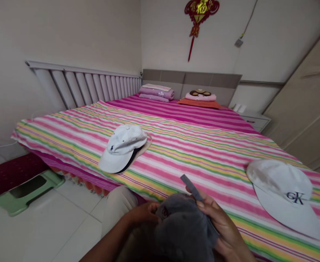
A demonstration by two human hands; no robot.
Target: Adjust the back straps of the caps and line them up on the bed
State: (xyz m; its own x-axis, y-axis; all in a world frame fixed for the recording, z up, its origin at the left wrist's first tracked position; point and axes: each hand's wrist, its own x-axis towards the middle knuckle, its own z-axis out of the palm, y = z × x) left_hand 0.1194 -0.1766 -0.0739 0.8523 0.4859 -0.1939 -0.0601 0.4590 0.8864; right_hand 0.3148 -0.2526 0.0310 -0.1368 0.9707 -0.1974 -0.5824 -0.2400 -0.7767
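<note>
A dark grey cap [183, 225] is held low at the front, near the bed's edge. My left hand [146, 214] grips its left side, fingers curled against the fabric. With thumb and fingers closed, my right hand [217, 216] holds the cap's right side and its grey strap [191, 186], whose free end sticks up. On the striped bedspread [182, 153], a white cap [127, 142] with a small dark logo rests on top of other caps, left of centre. Another white cap [282, 193] with dark letters lies at the right.
Folded purple bedding [156, 92] and a pink pile [200, 96] on an orange pillow lie by the headboard [165, 78]. A green stool [26, 193] stands on the floor at left. A nightstand [255, 118] is at the far right.
</note>
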